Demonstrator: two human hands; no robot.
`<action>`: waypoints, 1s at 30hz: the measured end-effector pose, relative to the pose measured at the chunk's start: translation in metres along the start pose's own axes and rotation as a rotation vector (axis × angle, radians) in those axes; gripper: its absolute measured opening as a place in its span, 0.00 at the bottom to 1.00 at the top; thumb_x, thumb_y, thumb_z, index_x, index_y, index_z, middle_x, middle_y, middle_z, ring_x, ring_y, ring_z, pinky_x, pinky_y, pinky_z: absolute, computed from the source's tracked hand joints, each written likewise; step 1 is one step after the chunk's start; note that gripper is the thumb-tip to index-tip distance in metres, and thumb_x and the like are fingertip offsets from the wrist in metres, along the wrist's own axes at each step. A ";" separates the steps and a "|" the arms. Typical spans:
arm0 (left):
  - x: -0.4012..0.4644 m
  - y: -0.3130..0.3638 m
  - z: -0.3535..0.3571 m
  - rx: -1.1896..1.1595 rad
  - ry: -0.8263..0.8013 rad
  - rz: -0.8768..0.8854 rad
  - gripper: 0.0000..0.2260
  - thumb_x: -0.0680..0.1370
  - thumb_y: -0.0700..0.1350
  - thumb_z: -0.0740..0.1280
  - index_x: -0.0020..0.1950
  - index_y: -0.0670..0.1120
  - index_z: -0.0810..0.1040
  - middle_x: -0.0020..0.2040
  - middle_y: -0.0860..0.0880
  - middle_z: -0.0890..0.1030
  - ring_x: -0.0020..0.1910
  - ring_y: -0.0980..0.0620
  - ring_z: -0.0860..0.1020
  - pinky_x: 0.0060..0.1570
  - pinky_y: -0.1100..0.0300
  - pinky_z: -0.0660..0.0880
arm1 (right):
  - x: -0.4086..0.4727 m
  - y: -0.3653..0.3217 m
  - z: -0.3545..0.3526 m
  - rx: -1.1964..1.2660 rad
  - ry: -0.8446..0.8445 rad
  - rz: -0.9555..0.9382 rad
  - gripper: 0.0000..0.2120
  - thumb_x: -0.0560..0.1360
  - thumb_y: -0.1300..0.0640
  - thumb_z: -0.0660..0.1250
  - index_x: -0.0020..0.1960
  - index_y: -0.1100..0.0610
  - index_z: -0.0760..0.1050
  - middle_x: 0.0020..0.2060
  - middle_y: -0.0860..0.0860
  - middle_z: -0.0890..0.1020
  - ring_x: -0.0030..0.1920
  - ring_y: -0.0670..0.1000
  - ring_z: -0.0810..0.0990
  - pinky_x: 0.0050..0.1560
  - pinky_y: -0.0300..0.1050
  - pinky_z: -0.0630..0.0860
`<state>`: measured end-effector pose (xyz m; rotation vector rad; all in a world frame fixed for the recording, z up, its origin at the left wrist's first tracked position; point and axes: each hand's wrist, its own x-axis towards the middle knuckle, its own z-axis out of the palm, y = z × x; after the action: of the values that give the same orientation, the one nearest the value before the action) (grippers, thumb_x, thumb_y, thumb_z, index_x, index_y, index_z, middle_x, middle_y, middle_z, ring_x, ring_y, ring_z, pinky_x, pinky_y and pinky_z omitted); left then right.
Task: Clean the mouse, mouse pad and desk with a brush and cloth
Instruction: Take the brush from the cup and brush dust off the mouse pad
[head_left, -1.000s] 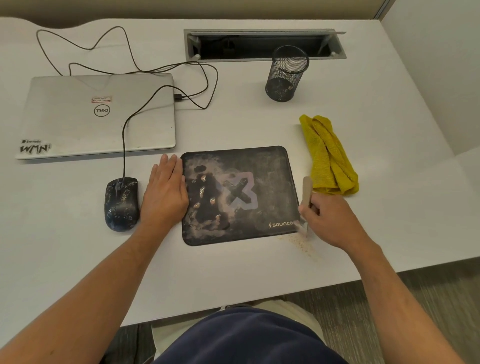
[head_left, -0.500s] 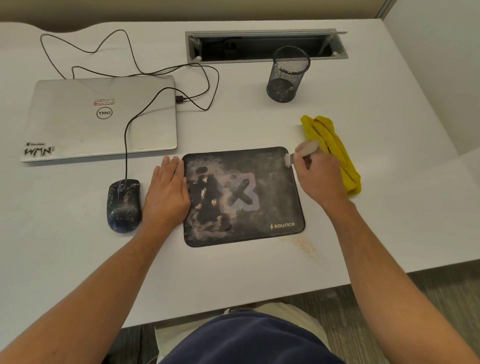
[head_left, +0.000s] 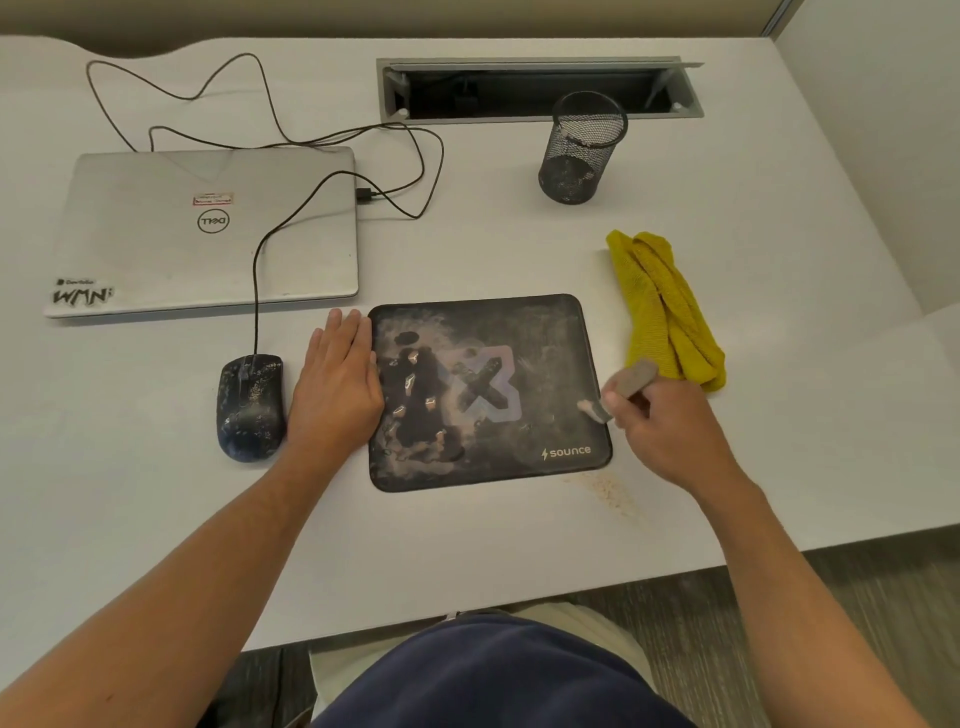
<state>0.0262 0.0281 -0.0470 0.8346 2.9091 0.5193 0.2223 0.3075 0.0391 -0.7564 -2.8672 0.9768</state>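
My left hand (head_left: 337, 387) lies flat with straight fingers on the white matte counter (head_left: 467, 545), its thumb side pressing on the left edge of the dark rectangular mouse pad (head_left: 485, 389) at centre frame. The pad has rounded corners, a faded X print, the word "sounce" at its lower right, and a dusty, blotched surface with small pale flecks on its left half. My right hand (head_left: 670, 431) is curled around a small grey-handled brush (head_left: 626, 384), blurred, with its pale bristle end touching the pad's right edge. Just below the pad's lower right corner, a scatter of fine tan crumbs (head_left: 605, 491) lies on the counter.

Left of my left hand sits a black wired mouse (head_left: 252, 408), smooth and oval, speckled with light grime; its thin black cable (head_left: 291, 208) loops up across the upper left of the frame. Above the mouse is a closed silver laptop (head_left: 208, 231) with a round logo and stickers on its lid. A crumpled yellow terry cloth (head_left: 662, 309) lies just right of the pad, beside my right hand. A black wire-mesh cylindrical pen cup (head_left: 582, 148) stands upright at upper centre, in front of a grey metal cable tray (head_left: 540, 88) recessed in the counter with its lid open. Grey wood-grain flooring (head_left: 841, 623) shows at lower right.
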 end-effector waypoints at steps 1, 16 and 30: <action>0.000 0.000 0.000 0.001 -0.001 -0.001 0.25 0.82 0.50 0.46 0.77 0.41 0.56 0.78 0.43 0.58 0.78 0.47 0.50 0.76 0.53 0.44 | -0.007 0.002 -0.002 0.023 -0.036 0.005 0.05 0.78 0.55 0.65 0.46 0.52 0.80 0.35 0.49 0.80 0.38 0.50 0.78 0.37 0.46 0.73; -0.001 -0.001 0.000 -0.012 0.009 0.007 0.23 0.83 0.46 0.50 0.77 0.41 0.57 0.77 0.42 0.59 0.78 0.46 0.51 0.76 0.52 0.45 | 0.014 -0.009 -0.004 0.247 -0.129 -0.105 0.10 0.76 0.63 0.67 0.42 0.49 0.79 0.43 0.43 0.82 0.42 0.41 0.78 0.44 0.39 0.74; 0.000 0.001 -0.002 -0.015 0.010 0.004 0.22 0.84 0.45 0.50 0.77 0.40 0.56 0.78 0.42 0.58 0.78 0.45 0.51 0.76 0.52 0.45 | -0.008 -0.003 -0.024 0.215 -0.225 -0.082 0.10 0.76 0.61 0.68 0.42 0.46 0.80 0.39 0.37 0.81 0.41 0.42 0.79 0.40 0.30 0.71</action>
<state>0.0264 0.0287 -0.0449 0.8378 2.9095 0.5472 0.2323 0.3152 0.0614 -0.5395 -2.8776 1.4120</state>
